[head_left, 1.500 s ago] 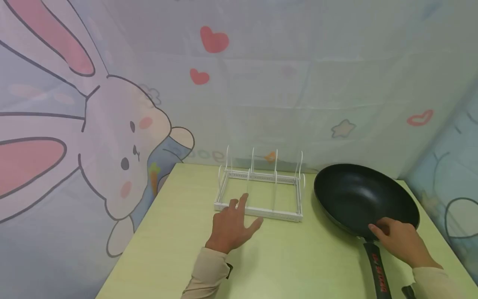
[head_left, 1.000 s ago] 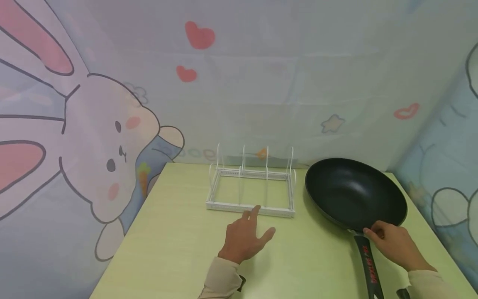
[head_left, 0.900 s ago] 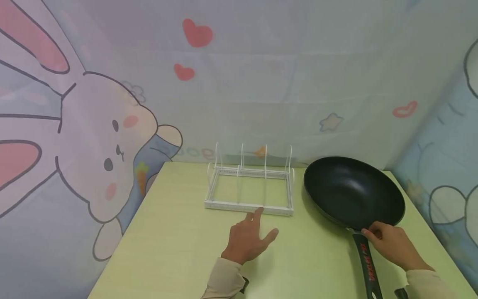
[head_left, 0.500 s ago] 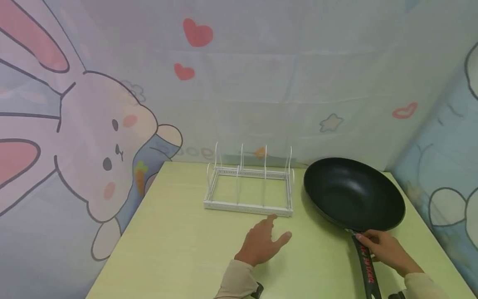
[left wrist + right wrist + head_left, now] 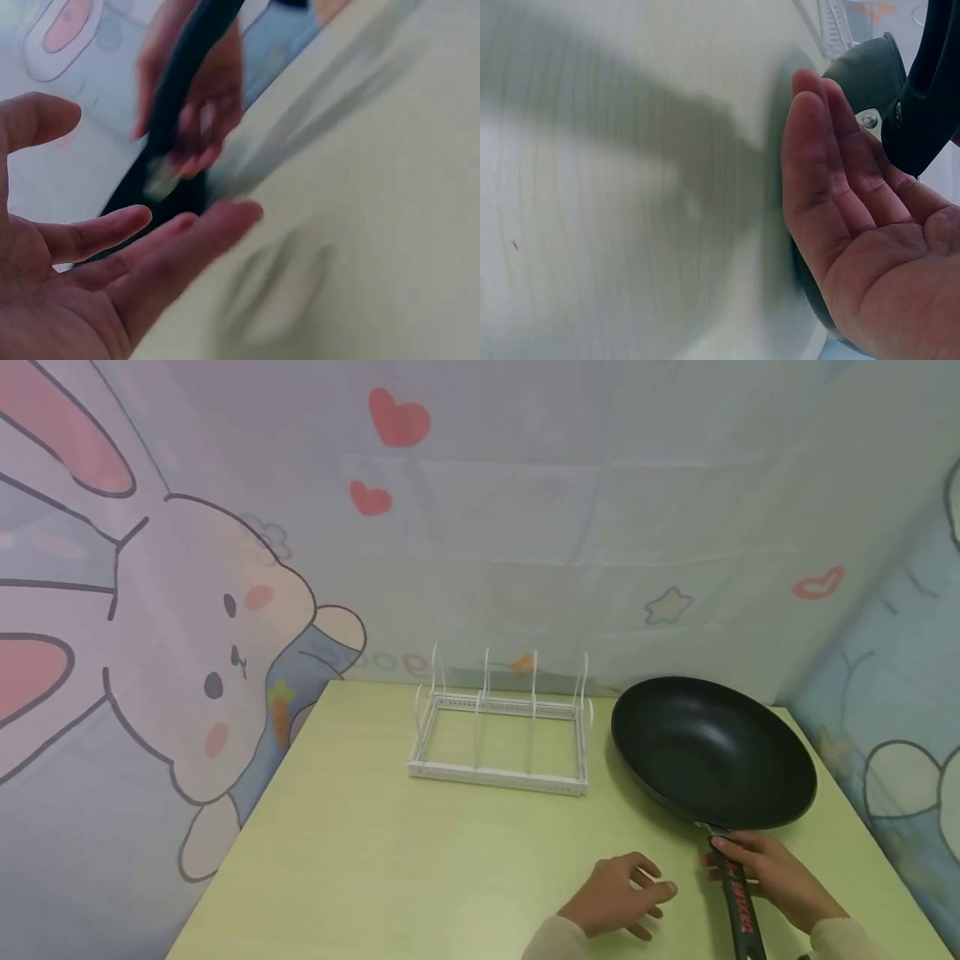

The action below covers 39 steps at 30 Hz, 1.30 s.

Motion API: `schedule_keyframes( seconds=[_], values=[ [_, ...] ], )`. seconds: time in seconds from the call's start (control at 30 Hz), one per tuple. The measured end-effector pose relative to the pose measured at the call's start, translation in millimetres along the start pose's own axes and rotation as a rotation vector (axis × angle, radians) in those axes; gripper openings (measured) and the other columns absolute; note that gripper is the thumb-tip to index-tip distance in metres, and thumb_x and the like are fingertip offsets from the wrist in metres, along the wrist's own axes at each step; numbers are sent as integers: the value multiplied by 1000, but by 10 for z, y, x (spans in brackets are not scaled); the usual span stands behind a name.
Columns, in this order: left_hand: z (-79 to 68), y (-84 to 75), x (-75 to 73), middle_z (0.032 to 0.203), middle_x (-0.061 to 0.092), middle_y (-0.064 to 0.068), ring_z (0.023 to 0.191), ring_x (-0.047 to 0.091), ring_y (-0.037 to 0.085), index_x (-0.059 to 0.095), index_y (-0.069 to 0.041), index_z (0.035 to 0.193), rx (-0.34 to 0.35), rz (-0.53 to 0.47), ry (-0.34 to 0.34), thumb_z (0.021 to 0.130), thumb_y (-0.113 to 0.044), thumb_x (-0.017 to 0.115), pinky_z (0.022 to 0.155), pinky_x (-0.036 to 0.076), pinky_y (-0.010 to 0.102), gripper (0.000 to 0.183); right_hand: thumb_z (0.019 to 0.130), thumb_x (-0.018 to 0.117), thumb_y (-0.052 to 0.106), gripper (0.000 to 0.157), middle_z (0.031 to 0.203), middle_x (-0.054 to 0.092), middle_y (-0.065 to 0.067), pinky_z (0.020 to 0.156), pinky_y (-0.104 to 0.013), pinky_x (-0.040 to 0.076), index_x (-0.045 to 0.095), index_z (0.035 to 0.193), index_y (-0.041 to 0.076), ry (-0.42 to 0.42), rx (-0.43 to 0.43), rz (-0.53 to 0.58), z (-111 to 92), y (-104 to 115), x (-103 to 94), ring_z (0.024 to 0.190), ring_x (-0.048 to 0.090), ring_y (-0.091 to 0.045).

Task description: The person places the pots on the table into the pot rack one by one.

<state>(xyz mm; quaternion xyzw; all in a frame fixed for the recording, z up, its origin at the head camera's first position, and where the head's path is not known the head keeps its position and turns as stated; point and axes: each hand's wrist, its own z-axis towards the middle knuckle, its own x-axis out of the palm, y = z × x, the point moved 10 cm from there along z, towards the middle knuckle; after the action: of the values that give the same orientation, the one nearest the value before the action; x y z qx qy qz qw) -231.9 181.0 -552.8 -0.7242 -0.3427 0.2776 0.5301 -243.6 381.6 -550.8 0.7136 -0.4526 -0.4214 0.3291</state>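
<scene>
A black wok (image 5: 697,743) lies at the right of the table, its long handle (image 5: 741,906) with red lettering pointing toward me. At the handle's base is my right hand (image 5: 776,872), its thumb on top and its fingers passing underneath. In the right wrist view that hand (image 5: 870,217) has nearly straight fingers below the handle, with the palm up. Left of the handle hovers my left hand (image 5: 618,893), fingers spread and slightly bent, holding nothing. The left wrist view shows this hand (image 5: 82,292) with its fingers apart.
A white wire rack (image 5: 498,779) with several upright loops stands at the table's back, left of the wok. Behind the light green table (image 5: 360,860) hangs a cloth backdrop (image 5: 510,527) printed with a rabbit and hearts.
My left hand has moved right and toward me, from near the rack to beside the wok's handle. My right hand has slid from the wok's rim down onto the handle.
</scene>
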Motion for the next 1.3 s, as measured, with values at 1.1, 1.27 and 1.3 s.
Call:
schedule_keyframes(
  seconds=[1.1,1.27,1.3],
  values=[
    [48,-71,637,93,64,-10,82,60,4,62,-22,115,-38,-65,-11,80,-13,74,77,53,27,38,106,51,29,33,100,74,4,87,-31,57,67,119,4,114,-23,256,32,68,244,95,72,-11],
    [38,-82,542,87,64,-9,78,59,4,63,-22,107,-44,30,-49,81,-16,79,73,50,26,31,107,48,26,23,103,75,7,89,-28,56,70,112,20,194,-35,400,45,67,319,98,71,-7],
    [26,-99,525,86,64,-10,78,58,3,63,-22,107,-37,41,-56,81,-16,79,72,50,25,31,108,46,25,24,104,75,7,90,-27,56,70,111,22,219,-47,439,47,78,342,99,71,-7]
  ],
)
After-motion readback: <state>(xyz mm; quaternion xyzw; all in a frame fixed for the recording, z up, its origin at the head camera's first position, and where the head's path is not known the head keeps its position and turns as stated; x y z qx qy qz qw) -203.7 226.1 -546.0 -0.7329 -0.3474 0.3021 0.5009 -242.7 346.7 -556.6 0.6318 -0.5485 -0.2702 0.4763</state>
